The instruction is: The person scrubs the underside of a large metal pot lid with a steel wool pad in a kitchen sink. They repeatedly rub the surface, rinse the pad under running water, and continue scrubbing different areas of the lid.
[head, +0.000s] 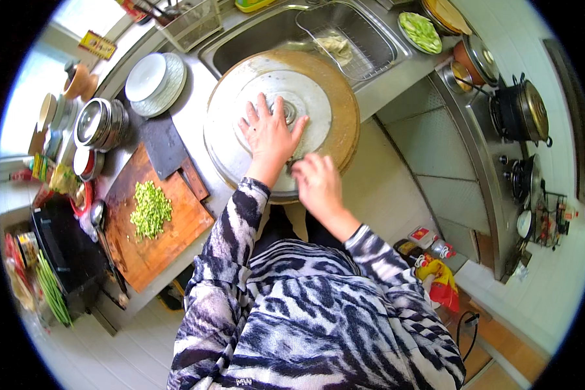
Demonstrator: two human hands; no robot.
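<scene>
A large round metal lid or pan (317, 92), grey with a brown-stained side, stands in front of me at the sink's edge. My left hand (271, 134) lies against its face near the central ring, fingers spread. My right hand (319, 183) is blurred, its fingers bent in front of the lower part of the metal disc. A small dark bit shows by its fingertips; whether the hand grips it is unclear.
Left of me, a wooden cutting board (175, 214) bears chopped green vegetable (150, 209) and a cleaver (163, 141). Plates (146, 78) and stacked metal bowls (100, 124) stand behind. A sink (268, 36) holds a wire rack (365, 63). At right are a stove (482, 161) and a dark pot (512, 114).
</scene>
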